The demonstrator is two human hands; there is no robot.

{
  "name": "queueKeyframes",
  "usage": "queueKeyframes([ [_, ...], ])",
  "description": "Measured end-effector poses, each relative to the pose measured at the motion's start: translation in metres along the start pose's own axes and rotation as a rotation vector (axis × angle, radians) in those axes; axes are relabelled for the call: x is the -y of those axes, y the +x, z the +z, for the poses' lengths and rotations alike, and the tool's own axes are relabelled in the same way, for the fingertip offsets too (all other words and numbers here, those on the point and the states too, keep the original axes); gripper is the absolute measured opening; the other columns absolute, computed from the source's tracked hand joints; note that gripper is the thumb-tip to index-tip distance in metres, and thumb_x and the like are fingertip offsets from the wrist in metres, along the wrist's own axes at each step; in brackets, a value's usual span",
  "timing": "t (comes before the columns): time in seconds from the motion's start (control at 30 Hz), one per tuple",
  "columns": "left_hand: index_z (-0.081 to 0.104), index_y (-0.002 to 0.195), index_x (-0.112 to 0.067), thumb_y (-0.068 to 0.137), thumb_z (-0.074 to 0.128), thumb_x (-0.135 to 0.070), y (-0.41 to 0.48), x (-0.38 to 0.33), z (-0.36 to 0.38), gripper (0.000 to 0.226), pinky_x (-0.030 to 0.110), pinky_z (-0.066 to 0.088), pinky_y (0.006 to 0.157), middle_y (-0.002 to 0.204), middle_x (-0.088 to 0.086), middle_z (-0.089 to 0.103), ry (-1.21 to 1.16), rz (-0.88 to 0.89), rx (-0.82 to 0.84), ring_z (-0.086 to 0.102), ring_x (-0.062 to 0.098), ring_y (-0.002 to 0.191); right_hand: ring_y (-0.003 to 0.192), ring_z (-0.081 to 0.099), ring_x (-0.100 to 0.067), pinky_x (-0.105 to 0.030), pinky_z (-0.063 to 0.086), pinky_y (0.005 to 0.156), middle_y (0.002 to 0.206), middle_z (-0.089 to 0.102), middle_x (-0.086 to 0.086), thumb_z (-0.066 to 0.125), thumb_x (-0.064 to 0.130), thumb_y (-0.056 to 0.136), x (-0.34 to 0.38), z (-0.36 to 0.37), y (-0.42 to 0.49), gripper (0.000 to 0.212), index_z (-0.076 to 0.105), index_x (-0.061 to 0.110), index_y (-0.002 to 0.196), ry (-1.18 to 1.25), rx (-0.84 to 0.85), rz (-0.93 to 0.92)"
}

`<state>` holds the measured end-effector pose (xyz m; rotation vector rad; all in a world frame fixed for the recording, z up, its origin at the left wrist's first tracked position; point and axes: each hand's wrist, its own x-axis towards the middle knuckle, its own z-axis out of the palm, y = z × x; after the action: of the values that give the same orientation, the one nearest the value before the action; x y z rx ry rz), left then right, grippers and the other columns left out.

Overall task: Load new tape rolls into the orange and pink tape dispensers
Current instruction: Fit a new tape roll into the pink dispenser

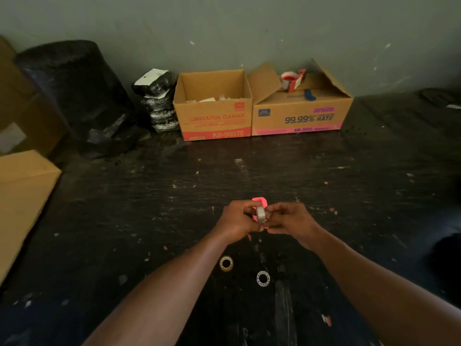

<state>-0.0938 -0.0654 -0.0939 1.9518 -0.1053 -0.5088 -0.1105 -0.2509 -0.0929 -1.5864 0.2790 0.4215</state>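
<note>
Above the two loose tape rolls, both hands meet around the pink dispenser (259,208), held clear of the table (349,196). Left hand (237,218) grasps the dispenser body; right hand (287,218) pinches at a pale, round-edged piece (261,214) against its side, probably a tape roll or hub, too small to confirm.

Step in hand, as judged: loading the pink dispenser. Next move likely calls for seating the roll squarely on its spindle, then threading the free end toward the cutter.

Nearer the person than the dispenser: one yellowish roll (226,263) and one clear roll (263,278), both thin rings lying flat, apart from each other. Orange dispenser not identified with certainty.

Table surface black, scuffed, flecked with scraps. Beyond the dispenser, two corrugated cardboard boxes (212,116) stand side by side against the wall.
</note>
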Motion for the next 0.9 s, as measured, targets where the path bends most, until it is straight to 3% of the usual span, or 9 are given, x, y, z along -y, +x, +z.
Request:
queueKeyframes([
  [0.1,0.068,0.129,-0.025,0.074,0.084,-0.004,0.004,-0.002,-0.006,0.061,0.031,0.061,0.090,0.104,-0.012,0.076,0.014,0.046,-0.029,0.071,0.003,0.100,0.090,0.076,-0.026,-0.031,0.062,0.068,0.103,0.076,-0.019,0.071,0.005,0.088,0.004,0.005,0.011,0.019,0.070,0.002,0.107,0.037,0.017,-0.014],
  [0.2,0.069,0.127,-0.029,0.075,0.086,-0.011,0.011,0.002,-0.012,0.057,0.019,0.055,0.085,0.101,-0.017,0.074,0.015,0.063,-0.044,0.069,-0.004,0.099,0.095,0.076,-0.029,-0.040,0.063,0.081,0.106,0.077,-0.018,0.070,0.002,0.089,0.005,0.006,0.023,0.019,0.071,0.004,0.107,0.030,0.041,-0.009],
  [0.33,0.070,0.124,-0.029,0.075,0.087,-0.014,0.018,0.008,-0.016,0.054,0.025,0.055,0.093,0.105,-0.013,0.077,-0.007,0.057,-0.049,0.070,-0.001,0.102,0.102,0.074,-0.032,-0.052,0.059,0.092,0.109,0.076,-0.019,0.068,-0.001,0.089,0.003,0.007,0.035,0.022,0.070,0.003,0.110,0.024,0.044,0.014],
  [0.43,0.069,0.128,-0.024,0.073,0.088,-0.015,0.022,0.014,-0.015,0.059,0.035,0.057,0.098,0.113,-0.007,0.077,-0.022,0.020,-0.022,0.071,0.004,0.105,0.103,0.074,-0.033,-0.048,0.060,0.090,0.111,0.075,-0.019,0.068,-0.002,0.089,-0.001,0.008,0.038,0.024,0.069,0.003,0.112,0.026,0.049,0.036],
  [0.53,0.066,0.133,-0.020,0.074,0.087,-0.016,0.026,0.018,-0.013,0.063,0.041,0.058,0.099,0.118,-0.003,0.076,-0.107,-0.040,0.010,0.072,0.011,0.108,0.103,0.074,-0.032,-0.037,0.063,0.078,0.113,0.074,-0.019,0.068,-0.003,0.088,-0.004,0.005,0.040,0.027,0.067,0.002,0.115,0.020,0.029,0.039],
  [0.67,0.064,0.131,-0.012,0.090,0.070,0.000,0.029,0.017,-0.011,0.043,0.031,0.061,0.090,0.121,0.006,0.073,-0.315,-0.105,0.018,0.073,0.018,0.109,0.101,0.075,-0.030,-0.035,0.063,0.076,0.112,0.074,-0.019,0.070,-0.002,0.087,-0.006,0.000,0.044,0.029,0.066,-0.001,0.116,0.023,0.015,0.027],
  [0.77,0.064,0.129,-0.009,0.090,0.069,0.002,0.032,0.018,-0.008,0.040,0.027,0.062,0.084,0.127,0.013,0.069,-0.342,-0.124,-0.029,0.072,0.017,0.106,0.096,0.076,-0.028,-0.033,0.064,0.074,0.111,0.075,-0.019,0.073,0.001,0.085,-0.008,-0.002,0.048,0.027,0.068,0.000,0.112,0.022,-0.008,0.018],
  [0.9,0.065,0.126,-0.007,0.090,0.069,0.002,0.035,0.016,-0.007,0.037,0.020,0.061,0.076,0.120,0.007,0.071,-0.337,-0.129,-0.045,0.072,0.009,0.097,0.100,0.075,-0.030,-0.033,0.063,0.076,0.109,0.075,-0.018,0.075,0.001,0.084,-0.008,0.001,0.050,0.028,0.070,0.000,0.112,0.017,-0.049,0.010],
])
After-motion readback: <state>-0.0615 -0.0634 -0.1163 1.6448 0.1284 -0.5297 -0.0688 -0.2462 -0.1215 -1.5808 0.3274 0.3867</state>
